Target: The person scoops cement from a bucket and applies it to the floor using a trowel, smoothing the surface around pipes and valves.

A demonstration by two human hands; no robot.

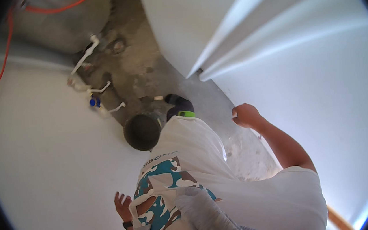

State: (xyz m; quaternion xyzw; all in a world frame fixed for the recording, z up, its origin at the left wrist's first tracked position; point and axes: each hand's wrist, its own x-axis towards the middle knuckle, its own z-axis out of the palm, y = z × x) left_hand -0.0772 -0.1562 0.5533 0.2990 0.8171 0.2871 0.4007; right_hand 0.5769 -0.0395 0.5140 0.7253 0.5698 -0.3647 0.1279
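1. Bucket, dark and round, is on the concrete floor, down by the left-hand wall and just beside the person's leg. Inside is too dark for me to tell what's in it.

2. Left hand is low by the hip, fingers loose and spread, nothing visible in it. It's the nearer one for anything on the bucket side, but it's well apart from the bucket.

3. Right hand is up near the other wall, fingers curled in. Can't tell if something small is tucked in there. Doesn't look like it's on the wall, but the fisheye makes that hard to judge.

4. Footing first, imo. There's a flat tool with a pale handle right by the dark shoe, so I'd watch that toe.

5. If the bucket's the thing to grab, I'd plant both feet, bend the knees and get the left hand squarely on it, keeping it level in case it's loaded.

6. Mind the white pipes and blue-topped fitting along that wall too. Looks like an easy spot to snag something, so slow and close to the body is probably best.
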